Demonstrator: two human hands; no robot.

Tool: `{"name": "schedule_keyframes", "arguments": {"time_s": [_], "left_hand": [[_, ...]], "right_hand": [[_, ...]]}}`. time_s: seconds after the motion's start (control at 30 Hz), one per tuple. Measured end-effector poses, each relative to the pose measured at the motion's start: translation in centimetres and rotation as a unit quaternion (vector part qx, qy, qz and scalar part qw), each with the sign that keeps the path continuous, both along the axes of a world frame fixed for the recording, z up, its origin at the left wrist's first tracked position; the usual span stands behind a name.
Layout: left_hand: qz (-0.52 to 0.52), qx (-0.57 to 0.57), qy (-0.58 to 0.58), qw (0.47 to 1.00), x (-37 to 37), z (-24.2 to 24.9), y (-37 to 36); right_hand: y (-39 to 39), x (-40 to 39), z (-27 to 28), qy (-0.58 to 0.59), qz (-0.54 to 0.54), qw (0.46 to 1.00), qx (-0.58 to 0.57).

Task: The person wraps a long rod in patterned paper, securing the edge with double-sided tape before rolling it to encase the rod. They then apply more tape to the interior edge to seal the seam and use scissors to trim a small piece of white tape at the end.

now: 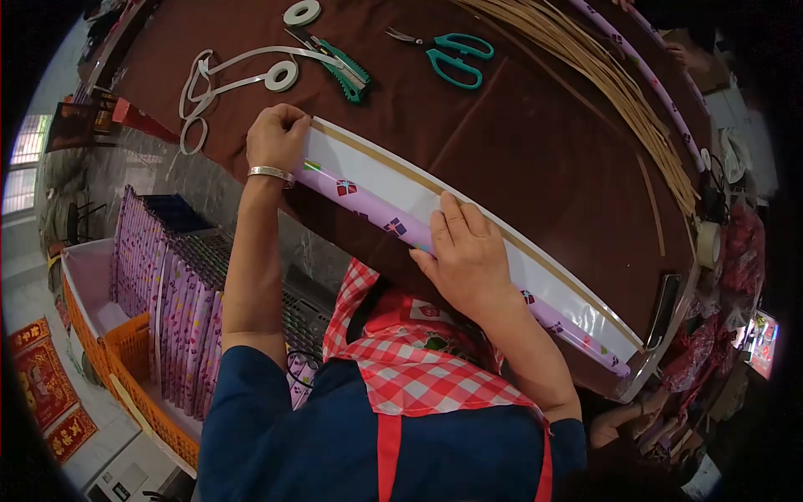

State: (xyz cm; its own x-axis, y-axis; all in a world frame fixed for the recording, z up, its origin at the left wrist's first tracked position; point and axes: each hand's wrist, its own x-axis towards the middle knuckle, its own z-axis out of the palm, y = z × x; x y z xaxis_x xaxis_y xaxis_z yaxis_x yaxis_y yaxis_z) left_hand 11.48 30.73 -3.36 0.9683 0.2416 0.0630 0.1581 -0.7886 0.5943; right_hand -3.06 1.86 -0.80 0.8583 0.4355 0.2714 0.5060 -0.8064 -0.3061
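A purple patterned paper roll (401, 226) lies slantwise across the near part of the table, its white inner side (376, 173) still showing as a long flap. Along the flap's far edge runs a narrow tan strip (548, 262). At the upper left end, my left hand (274, 140) has its fingers curled around the edge of the paper. Near the middle rests my right hand (468, 251), palm down, with fingers stretched over the roll and flap and the thumb apart on the near side.
On the brown-covered table (535, 142) lie teal scissors (460, 60), a green box cutter (343, 75), white tape rolls (282, 76) and a bundle of tan strips (602, 75). An orange crate (134, 351) holds several purple rolls at left. Another person's hand (687, 55) shows at upper right.
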Motion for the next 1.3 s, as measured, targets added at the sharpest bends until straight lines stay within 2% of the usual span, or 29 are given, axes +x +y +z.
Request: {"name": "schedule_keyframes", "arguments": {"time_s": [0.23,0.43,0.5,0.53,0.6,0.67,0.77,1.0,1.1,1.3], "left_hand": [[-0.003,0.0,-0.022,1.0,0.2,-0.1,0.2],[0.0,0.124,-0.095,0.988,0.0,1.3,0.1],[-0.085,0.102,-0.219,0.967,-1.5,2.3,-1.3],[-0.161,0.093,-0.255,0.949,-2.6,3.6,-2.9],[-0.34,0.087,-0.141,0.926,-5.8,4.3,-5.3],[-0.432,0.122,-0.115,0.886,-9.0,4.3,-8.1],[-0.499,0.16,-0.059,0.85,-10.4,3.1,-9.8],[-0.475,0.186,-0.04,0.859,-9.5,3.4,-9.0],[-0.412,0.208,-0.086,0.883,-8.9,2.5,-7.4],[-0.332,0.234,-0.087,0.91,-6.3,2.3,-3.3]], "right_hand": [[-0.1,0.0,-0.3,-0.004,0.01,1.0,-0.001],[0.0,0.0,-0.5,-0.019,0.006,1.0,-0.008],[-0.1,0.0,-0.4,0.003,0.006,1.0,-0.012],[-0.1,0.0,-0.4,0.003,0.003,1.0,-0.013],[0.0,-0.1,-0.4,-0.015,0.0,1.0,-0.015],[0.0,0.0,-0.3,-0.018,-0.003,1.0,-0.012],[0.0,0.1,-0.4,-0.03,-0.007,1.0,-0.004],[0.0,0.0,-0.2,-0.021,-0.006,1.0,-0.002],[0.0,-0.1,0.0,-0.011,-0.001,1.0,-0.005],[-0.1,-0.1,-0.2,-0.026,-0.001,0.999,-0.02]]}}
